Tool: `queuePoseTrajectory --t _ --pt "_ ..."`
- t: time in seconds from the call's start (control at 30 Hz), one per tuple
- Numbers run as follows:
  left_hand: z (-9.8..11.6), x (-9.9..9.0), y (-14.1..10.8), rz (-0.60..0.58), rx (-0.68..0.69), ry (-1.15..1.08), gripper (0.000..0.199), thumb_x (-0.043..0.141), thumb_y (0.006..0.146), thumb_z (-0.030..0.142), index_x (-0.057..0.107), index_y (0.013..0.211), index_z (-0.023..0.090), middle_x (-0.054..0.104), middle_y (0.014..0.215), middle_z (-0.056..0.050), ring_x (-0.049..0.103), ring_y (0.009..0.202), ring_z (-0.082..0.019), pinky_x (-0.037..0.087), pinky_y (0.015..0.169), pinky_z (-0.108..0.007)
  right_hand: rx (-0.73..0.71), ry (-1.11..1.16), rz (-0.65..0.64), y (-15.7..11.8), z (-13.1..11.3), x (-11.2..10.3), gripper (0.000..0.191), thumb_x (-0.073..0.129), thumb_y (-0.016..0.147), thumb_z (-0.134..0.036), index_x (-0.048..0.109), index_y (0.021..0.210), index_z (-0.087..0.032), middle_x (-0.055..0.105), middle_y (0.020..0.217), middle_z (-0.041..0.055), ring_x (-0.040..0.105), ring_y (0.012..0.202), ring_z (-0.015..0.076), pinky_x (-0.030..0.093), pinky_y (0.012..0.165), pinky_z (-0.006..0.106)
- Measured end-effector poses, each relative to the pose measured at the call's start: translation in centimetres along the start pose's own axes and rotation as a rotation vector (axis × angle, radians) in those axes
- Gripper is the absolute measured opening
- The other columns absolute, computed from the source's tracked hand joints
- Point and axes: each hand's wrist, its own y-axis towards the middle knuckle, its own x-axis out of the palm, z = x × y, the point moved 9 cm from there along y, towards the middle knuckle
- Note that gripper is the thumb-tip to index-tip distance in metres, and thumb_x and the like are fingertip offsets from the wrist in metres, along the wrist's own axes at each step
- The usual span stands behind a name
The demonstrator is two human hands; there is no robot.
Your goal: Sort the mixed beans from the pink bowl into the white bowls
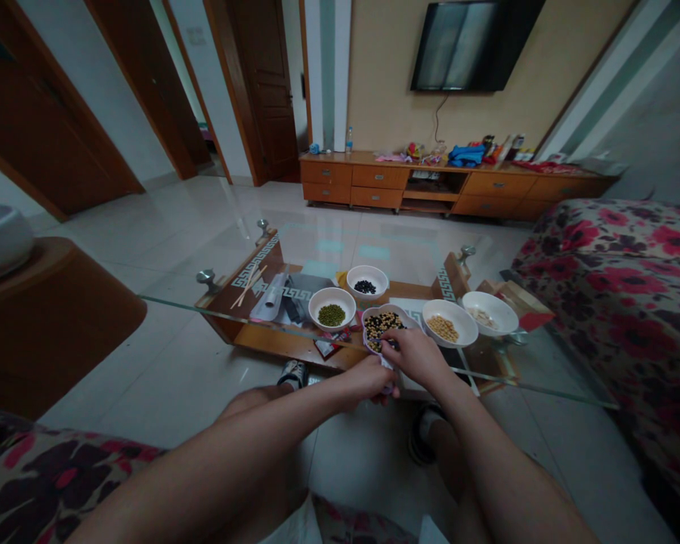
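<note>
A lobed bowl (pixel 381 319) of mixed beans (pixel 382 326) is seen near the front edge of a glass-topped counter (pixel 170 304). The right hand (pixel 416 355) is narrowed into a pinch, with its fingertips (pixel 394 344) pressed among the beans; whether beans are held cannot be told. The left hand (pixel 368 380) is curled just below the bowl, and what it grips, if anything, cannot be told. To the left of the lobed bowl, a white bowl of mung beans (pixel 332 307) and a white bowl of black beans (pixel 366 283) are placed. To its right, a white bowl of soybeans (pixel 443 323) and a white bowl of pale pieces (pixel 490 313) are set, the contents of the last too small to identify. Chopsticks (pixel 249 287) are laid farther left.
</note>
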Motion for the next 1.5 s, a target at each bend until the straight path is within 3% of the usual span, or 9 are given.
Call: queuePoseTrajectory --t 1.5 --pt "0.19 0.25 -0.21 -0.032 0.027 0.009 0.009 0.049 0.072 0.016 0.057 0.075 0.014 0.058 0.063 -0.001 0.044 0.042 -0.008 0.031 0.042 -0.022 0.040 -0.014 -0.020 -0.14 -0.12 -0.07 0.029 0.048 0.089 -0.035 0.072 0.101 -0.025 0.072 0.093 0.0067 0.065 0.088 0.0225 0.044 0.068 0.029"
